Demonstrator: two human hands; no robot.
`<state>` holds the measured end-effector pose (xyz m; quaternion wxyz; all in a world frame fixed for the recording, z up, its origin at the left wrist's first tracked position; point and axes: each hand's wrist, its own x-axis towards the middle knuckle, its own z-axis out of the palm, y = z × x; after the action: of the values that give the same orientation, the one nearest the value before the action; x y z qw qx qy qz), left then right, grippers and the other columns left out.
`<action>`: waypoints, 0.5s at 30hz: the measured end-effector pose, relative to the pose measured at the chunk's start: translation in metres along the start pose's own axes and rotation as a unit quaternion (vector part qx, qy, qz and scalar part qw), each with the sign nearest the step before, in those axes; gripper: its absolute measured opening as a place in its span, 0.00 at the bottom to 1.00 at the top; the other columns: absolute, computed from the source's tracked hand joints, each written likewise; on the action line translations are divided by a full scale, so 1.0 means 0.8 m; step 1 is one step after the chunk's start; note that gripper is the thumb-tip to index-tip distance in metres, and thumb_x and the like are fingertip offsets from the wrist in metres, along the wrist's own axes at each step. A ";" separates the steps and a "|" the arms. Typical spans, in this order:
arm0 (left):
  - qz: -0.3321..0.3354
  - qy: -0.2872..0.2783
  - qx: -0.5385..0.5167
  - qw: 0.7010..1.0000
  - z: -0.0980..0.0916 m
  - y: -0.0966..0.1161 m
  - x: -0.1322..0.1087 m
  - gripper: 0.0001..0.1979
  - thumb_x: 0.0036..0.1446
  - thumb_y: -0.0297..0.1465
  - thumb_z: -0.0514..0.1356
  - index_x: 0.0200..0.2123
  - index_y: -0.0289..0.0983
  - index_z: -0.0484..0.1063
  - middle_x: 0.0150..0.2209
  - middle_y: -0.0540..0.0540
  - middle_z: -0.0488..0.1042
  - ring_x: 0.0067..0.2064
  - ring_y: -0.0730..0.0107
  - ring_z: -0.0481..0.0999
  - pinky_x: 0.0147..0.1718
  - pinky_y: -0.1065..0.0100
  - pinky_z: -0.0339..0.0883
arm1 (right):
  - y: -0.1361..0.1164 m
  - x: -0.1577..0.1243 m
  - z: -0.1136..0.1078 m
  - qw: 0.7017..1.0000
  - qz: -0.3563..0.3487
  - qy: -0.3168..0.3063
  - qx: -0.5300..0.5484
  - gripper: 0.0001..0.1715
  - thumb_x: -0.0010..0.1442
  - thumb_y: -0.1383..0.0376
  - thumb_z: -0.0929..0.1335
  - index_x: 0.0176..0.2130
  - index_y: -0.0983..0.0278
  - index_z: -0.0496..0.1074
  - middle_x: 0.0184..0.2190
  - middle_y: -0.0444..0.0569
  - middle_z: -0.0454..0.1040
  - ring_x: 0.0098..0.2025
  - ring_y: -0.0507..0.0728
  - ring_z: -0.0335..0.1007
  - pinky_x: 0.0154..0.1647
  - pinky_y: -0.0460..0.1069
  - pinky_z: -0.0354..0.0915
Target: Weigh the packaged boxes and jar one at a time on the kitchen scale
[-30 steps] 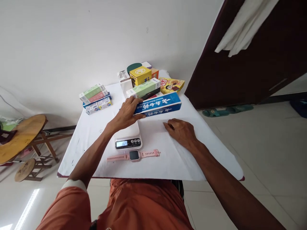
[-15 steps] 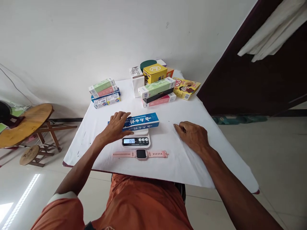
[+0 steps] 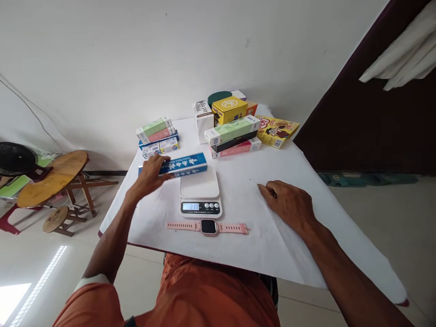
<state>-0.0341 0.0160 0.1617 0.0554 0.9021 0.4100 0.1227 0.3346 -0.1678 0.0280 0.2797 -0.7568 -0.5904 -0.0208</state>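
My left hand [image 3: 153, 175] grips a long blue toothpaste box [image 3: 189, 164] by its left end. The box is held above the far left part of a white digital scale [image 3: 200, 184], whose lit display reads about 217. My right hand [image 3: 289, 204] rests on the white cloth to the right of the scale, fingers curled in, with nothing visible in it. A pink-strapped smartwatch [image 3: 209, 226] lies flat in front of the scale.
Small boxes [image 3: 156, 136] are stacked at the back left. Behind the scale stand a green and pink box stack [image 3: 235, 131], a white box [image 3: 204, 122], a yellow box [image 3: 230, 109] and a yellow snack pack [image 3: 277, 131]. A wooden stool [image 3: 57, 218] is left of the table [image 3: 238, 254].
My left hand has lifted the blue box off the scale and moved it left and back, uncovering the plate. The display has dropped from 364. The view has shifted slightly.
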 end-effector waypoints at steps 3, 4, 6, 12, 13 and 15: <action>-0.052 0.047 0.052 0.996 -0.011 -0.050 0.041 0.23 0.66 0.37 0.64 0.62 0.44 0.69 0.60 0.38 0.73 0.63 0.45 0.70 0.61 0.47 0.64 | 0.001 0.000 0.001 1.000 0.002 0.004 -0.001 0.27 0.71 0.50 0.61 0.24 0.59 0.62 0.27 0.50 0.74 0.29 0.57 0.67 0.31 0.52 0.53; -0.073 0.052 0.064 0.994 -0.012 -0.066 0.058 0.24 0.65 0.37 0.64 0.63 0.43 0.69 0.60 0.37 0.72 0.63 0.44 0.69 0.61 0.46 0.63 | 0.001 0.000 0.002 1.000 0.000 0.009 -0.001 0.27 0.71 0.50 0.61 0.24 0.59 0.62 0.26 0.50 0.74 0.29 0.57 0.67 0.31 0.52 0.53; -0.108 0.048 0.084 0.989 -0.010 -0.091 0.091 0.24 0.65 0.36 0.63 0.63 0.43 0.70 0.60 0.36 0.72 0.64 0.43 0.68 0.62 0.46 0.62 | 0.003 0.000 0.003 1.000 -0.009 0.021 0.004 0.27 0.71 0.49 0.61 0.24 0.59 0.62 0.25 0.49 0.74 0.28 0.56 0.67 0.31 0.52 0.54; -0.166 0.035 0.155 0.973 0.009 -0.124 0.136 0.24 0.67 0.36 0.60 0.65 0.42 0.72 0.66 0.33 0.67 0.68 0.39 0.61 0.66 0.45 0.56 | 0.010 0.000 0.007 0.999 -0.025 0.037 0.012 0.30 0.73 0.47 0.59 0.24 0.59 0.61 0.23 0.47 0.71 0.25 0.54 0.63 0.28 0.50 0.53; -0.171 0.037 0.160 0.971 0.012 -0.125 0.135 0.24 0.68 0.36 0.60 0.65 0.43 0.71 0.66 0.33 0.67 0.68 0.39 0.61 0.66 0.44 0.57 | 0.010 0.000 0.007 0.999 -0.025 0.039 0.011 0.30 0.73 0.48 0.59 0.24 0.59 0.61 0.23 0.47 0.71 0.25 0.54 0.63 0.28 0.50 0.53; -0.175 0.045 0.166 0.970 0.016 -0.122 0.132 0.25 0.67 0.35 0.60 0.66 0.42 0.70 0.66 0.32 0.67 0.68 0.38 0.62 0.65 0.43 0.58 | 0.010 0.000 0.008 0.999 -0.023 0.044 0.008 0.30 0.73 0.48 0.59 0.24 0.59 0.61 0.23 0.47 0.71 0.25 0.54 0.63 0.28 0.50 0.52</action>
<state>-0.0346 0.1594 0.1482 -0.0930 0.8066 0.5778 0.0822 0.3398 -0.1661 0.0196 0.3112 -0.7388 -0.5952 -0.0557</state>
